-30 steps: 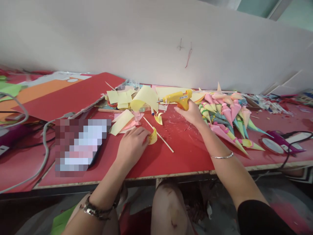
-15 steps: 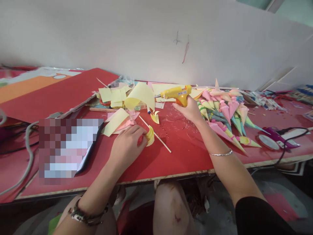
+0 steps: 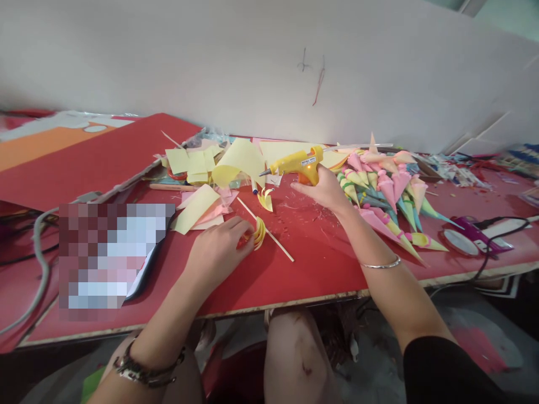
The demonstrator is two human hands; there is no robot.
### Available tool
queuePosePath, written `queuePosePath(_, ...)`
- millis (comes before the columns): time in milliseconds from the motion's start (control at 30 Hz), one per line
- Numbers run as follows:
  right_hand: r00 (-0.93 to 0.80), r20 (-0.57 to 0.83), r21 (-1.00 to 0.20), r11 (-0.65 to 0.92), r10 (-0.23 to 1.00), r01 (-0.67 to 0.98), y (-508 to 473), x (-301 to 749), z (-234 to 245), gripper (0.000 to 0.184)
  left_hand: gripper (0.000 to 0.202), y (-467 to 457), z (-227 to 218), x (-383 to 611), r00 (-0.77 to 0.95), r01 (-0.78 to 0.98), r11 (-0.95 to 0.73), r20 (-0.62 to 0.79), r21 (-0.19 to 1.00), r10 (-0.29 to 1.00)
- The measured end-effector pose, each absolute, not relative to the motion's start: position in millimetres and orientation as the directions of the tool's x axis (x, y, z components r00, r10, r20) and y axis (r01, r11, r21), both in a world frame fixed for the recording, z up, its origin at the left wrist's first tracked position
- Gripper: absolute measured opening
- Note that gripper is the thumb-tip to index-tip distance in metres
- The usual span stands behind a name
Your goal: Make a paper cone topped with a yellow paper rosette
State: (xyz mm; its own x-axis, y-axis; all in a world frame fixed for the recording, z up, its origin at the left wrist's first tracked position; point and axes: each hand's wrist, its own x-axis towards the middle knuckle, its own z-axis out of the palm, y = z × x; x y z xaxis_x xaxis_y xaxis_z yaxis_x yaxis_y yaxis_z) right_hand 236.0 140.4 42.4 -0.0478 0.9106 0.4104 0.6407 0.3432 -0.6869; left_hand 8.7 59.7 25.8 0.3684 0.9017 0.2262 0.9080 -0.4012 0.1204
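Note:
My left hand (image 3: 223, 247) is closed on a curled yellow paper piece (image 3: 260, 233) cut into strips, just above the red table; its fingertips are partly hidden. Under that piece runs a thin pale stick (image 3: 278, 245), lying slantwise on the table. A second fringed yellow paper piece (image 3: 265, 200) lies a little farther back. My right hand (image 3: 322, 188) is wrapped round the handle of a yellow glue gun (image 3: 297, 163), its nozzle pointing left and its orange light lit. A clear glue stick (image 3: 357, 146) sticks out of the gun's back end.
Pale yellow paper sheets (image 3: 240, 160) and scraps are heaped at the back. Many-coloured paper cones (image 3: 391, 185) are piled on the right, near a round mirror-like disc (image 3: 461, 242) and a black cable. A blurred-out phone (image 3: 147, 264) lies left, beside a grey cable (image 3: 42, 264).
My right hand has shifted slightly left with the glue gun, whose nozzle now sits a little lower. The yellow piece in my left hand has turned slightly, showing more of its strips.

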Motion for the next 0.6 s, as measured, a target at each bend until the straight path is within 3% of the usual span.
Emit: queuePosePath(600,-0.036,0.417,-0.659,0.329,0.908,0.676,140.0,235.8,41.5,0.033,0.021,60.4,28.9,7.9,0.348,0.919,-0.364,0.121,0.149,0.930)
